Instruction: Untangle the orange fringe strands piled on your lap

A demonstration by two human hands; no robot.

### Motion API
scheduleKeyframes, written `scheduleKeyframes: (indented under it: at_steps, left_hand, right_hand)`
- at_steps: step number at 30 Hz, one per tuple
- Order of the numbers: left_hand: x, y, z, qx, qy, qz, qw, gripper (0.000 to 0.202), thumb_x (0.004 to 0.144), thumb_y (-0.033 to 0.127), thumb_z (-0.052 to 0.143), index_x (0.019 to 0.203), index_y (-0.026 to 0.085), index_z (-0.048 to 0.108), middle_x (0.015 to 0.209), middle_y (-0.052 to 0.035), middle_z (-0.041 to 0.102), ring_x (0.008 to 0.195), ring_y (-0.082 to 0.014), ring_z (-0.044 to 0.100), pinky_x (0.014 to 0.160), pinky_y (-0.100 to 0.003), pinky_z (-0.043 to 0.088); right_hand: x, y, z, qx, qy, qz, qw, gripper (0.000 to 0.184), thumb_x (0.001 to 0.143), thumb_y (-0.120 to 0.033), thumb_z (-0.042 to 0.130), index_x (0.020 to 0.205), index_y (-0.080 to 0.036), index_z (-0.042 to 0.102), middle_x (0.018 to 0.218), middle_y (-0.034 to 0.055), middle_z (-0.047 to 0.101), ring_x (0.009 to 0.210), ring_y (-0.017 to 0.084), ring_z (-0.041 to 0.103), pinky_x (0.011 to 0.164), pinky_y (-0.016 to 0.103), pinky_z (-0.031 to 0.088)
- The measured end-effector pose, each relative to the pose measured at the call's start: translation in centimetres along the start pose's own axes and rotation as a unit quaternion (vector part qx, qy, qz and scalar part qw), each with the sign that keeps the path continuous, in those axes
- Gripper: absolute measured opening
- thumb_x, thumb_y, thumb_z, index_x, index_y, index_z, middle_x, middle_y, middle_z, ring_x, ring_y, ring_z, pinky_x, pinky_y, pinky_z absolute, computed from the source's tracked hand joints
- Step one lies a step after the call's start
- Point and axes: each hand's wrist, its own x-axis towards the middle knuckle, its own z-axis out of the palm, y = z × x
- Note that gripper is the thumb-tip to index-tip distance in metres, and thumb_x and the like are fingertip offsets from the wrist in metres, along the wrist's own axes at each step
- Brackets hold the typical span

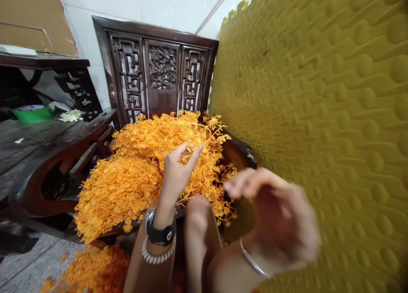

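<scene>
My left hand [177, 170] pinches the stem of an orange plastic flower sprig [208, 137] between thumb and fingertips, over the pile. A black watch and a coiled white band circle that wrist. Under and around it, a big heap of similar orange sprigs [121, 186] covers the seat of a dark carved wooden chair [162, 101]. To the right, my right hand [280, 216] is raised close to the camera and blurred by motion. Its fingers curve loosely apart from the palm, with nothing visible in them. A thin silver bangle is on that wrist.
A tall yellow textured foam mat [312, 93] stands along the right side. At left is a dark wooden table [19, 148] with a roll of green tape [33, 114] and a pale flower [70, 115]. More orange sprigs [95, 269] lie lower down, near the floor.
</scene>
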Motion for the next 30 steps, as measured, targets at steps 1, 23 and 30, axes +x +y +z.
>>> scheduleKeyframes:
  at_steps: [1,23,30]
  left_hand:
    - [-0.1,0.2,0.1,-0.01,-0.003,-0.001,1.0,0.021,0.079,0.032,0.056,0.064,0.018,0.052,0.054,0.0035,0.045,0.05,-0.0088,0.039,0.051,-0.023,0.031]
    - [0.4,-0.8,-1.8,0.014,-0.055,-0.037,0.998,0.015,0.078,0.03,0.055,0.069,0.017,0.055,0.066,0.001,0.051,0.065,-0.0125,0.045,0.064,-0.024,0.035]
    - [0.4,-0.9,-2.5,0.091,-0.139,-0.064,0.984,0.028,0.082,0.04,0.047,0.067,0.017,0.052,0.063,0.0022,0.047,0.061,-0.0112,0.042,0.061,-0.024,0.033]
  right_hand:
    - [1.1,0.6,0.9,-0.075,-0.02,-0.011,0.997,0.025,0.077,-0.042,0.055,0.067,-0.021,0.063,0.071,0.0034,0.062,0.071,0.016,0.057,0.071,0.034,0.046]
    - [5.4,6.1,6.3,-0.472,0.104,-0.149,0.863,0.029,0.086,-0.036,0.042,0.066,-0.019,0.055,0.068,0.0033,0.055,0.068,0.015,0.045,0.067,0.03,0.033]
    - [5.5,5.2,4.1,-0.52,0.017,-0.101,0.848,0.043,0.082,-0.038,0.046,0.047,-0.018,0.03,0.046,-0.0046,0.024,0.045,0.008,0.026,0.048,0.026,0.016]
